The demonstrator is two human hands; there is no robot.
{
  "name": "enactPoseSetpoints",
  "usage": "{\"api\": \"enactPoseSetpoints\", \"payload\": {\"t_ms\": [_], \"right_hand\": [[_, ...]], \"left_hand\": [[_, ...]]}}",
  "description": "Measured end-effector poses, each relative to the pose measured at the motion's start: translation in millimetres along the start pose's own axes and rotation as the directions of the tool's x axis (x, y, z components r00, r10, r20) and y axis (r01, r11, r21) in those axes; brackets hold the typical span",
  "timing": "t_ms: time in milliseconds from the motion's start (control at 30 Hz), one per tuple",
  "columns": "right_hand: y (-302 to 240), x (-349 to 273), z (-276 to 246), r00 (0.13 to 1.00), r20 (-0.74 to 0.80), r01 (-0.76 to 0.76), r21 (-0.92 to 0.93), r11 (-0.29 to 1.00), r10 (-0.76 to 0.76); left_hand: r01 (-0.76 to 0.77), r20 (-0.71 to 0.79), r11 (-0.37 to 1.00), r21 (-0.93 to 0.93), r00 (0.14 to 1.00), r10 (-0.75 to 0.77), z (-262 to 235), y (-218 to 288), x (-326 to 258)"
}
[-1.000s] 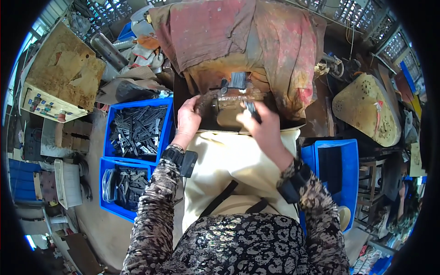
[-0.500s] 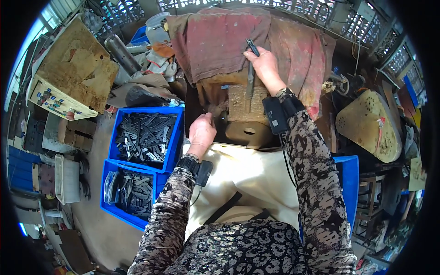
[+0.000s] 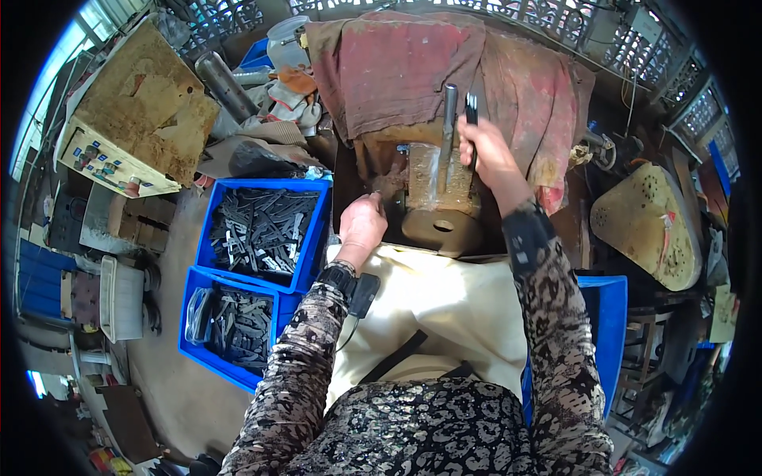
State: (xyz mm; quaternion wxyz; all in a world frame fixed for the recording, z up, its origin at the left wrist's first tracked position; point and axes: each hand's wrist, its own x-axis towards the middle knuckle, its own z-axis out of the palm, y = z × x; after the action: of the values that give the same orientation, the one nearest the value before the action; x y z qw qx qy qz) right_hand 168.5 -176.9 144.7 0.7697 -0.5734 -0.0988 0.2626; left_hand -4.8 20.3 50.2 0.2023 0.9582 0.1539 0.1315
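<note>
My right hand (image 3: 494,157) is closed around a slim dark strip (image 3: 473,119) with a pale, shiny tip, held upright. Just left of it rises a bare metal rod (image 3: 449,119), the top of a lever over a grimy machine block (image 3: 436,178). Below that block lies a rounded brown plate (image 3: 441,228) with a hole. My left hand (image 3: 363,224) is curled at the machine's left side; its fingertips are pressed together, and what they hold, if anything, is hidden. Left of it, a blue crate (image 3: 324,230) holds many similar dark strips.
A second blue crate (image 3: 184,317) with shorter dark pieces sits nearer me. Another blue bin (image 3: 611,341) stands at my right. Reddish cloth (image 3: 405,71) drapes the machine's far side. A stained control box (image 3: 135,103) stands far left, a perforated tan panel (image 3: 647,226) right.
My right hand, with the dark strip, has moved from the rod's top to its right side and lower, leaving the rod bare. The whole view has shifted slightly; my left hand stays by the machine.
</note>
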Motion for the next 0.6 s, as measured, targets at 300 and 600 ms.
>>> {"api": "enactPoseSetpoints", "payload": {"t_ms": [300, 600], "right_hand": [[66, -89, -31, 0.995, 0.069, -0.08, 0.121, 0.989, 0.072], [94, -105, -53, 0.999, 0.026, -0.016, -0.169, 0.986, 0.02]], "left_hand": [[0.067, 0.099, 0.997, 0.037, 0.993, -0.071, -4, 6, 2], [0.098, 0.129, 0.994, 0.048, 0.986, -0.103, -3, 8, 1]]}}
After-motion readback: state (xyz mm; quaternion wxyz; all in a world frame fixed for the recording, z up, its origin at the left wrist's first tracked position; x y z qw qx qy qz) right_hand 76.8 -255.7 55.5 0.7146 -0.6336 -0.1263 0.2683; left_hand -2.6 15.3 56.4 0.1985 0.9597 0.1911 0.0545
